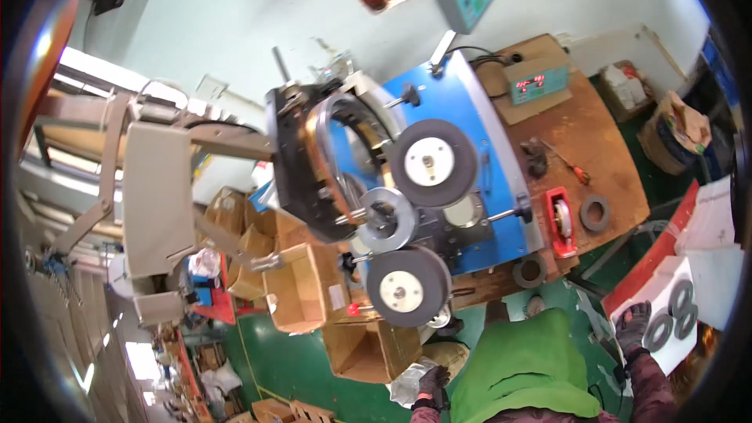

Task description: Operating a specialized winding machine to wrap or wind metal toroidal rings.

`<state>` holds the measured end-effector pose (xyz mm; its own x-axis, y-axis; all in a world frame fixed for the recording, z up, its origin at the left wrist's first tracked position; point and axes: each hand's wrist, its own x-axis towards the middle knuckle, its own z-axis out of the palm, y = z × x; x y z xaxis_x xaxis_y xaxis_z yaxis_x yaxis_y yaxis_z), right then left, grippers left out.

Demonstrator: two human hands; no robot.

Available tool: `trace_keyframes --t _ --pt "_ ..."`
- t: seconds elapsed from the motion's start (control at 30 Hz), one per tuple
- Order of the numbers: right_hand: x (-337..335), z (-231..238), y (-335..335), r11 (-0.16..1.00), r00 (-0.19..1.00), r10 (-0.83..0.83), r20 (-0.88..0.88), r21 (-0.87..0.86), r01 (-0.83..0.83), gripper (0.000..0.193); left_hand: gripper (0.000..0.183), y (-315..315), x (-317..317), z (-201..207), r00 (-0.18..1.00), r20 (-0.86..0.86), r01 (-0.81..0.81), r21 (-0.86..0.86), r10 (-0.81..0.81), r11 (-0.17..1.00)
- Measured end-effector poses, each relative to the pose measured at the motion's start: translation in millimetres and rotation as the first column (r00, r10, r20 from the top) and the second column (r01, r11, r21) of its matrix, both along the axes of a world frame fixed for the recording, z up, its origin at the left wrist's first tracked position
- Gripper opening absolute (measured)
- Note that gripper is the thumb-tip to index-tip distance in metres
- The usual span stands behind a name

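Note:
My right hand [633, 327], in a dark glove, rests at the edge of a white board [669, 357] at the lower right. Its fingers look stretched out, beside several dark grey rings [658, 332] lying on that board. My left hand [433, 382], gloved too, hangs low in front of me near a silvery plastic bag [410, 382]; its fingers are too small and blurred to read. Ahead stands a blue-based machine [501, 223] with two black rubber wheels [407, 286]. A grey ring [406, 219] sits between the wheels, close to an upright round hoop [316, 137].
The wooden bench [603, 141] carries a red tape holder [561, 223], a loose grey ring [595, 213], a screwdriver [580, 175] and a lit display box [540, 86]. Open cardboard boxes [298, 290] stand below the machine. A beige jointed arm [157, 200] reaches in from the left.

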<state>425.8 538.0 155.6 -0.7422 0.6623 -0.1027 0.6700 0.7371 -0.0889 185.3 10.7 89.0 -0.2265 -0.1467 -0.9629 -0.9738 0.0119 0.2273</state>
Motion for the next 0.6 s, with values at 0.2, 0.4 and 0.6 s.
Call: trace_keyframes --t 0.2,0.4,0.6 --pt "-11.3 7.8 -2.3 0.997 0.995 0.081 0.063 -0.026 -0.079 0.026 0.032 -62.0 19.7 -70.9 0.996 0.084 -0.020 0.147 0.008 0.989" --pt "-4.6 16.8 -4.8 0.998 0.992 0.063 0.110 0.014 -0.065 0.023 0.032 -51.3 30.0 -73.8 0.998 -0.055 0.004 0.147 0.004 0.989" --pt "-7.7 20.9 1.4 0.971 0.985 0.171 0.011 0.167 -0.170 0.027 0.025 -24.7 55.9 -31.7 0.949 -0.293 -0.055 0.218 0.119 0.974"
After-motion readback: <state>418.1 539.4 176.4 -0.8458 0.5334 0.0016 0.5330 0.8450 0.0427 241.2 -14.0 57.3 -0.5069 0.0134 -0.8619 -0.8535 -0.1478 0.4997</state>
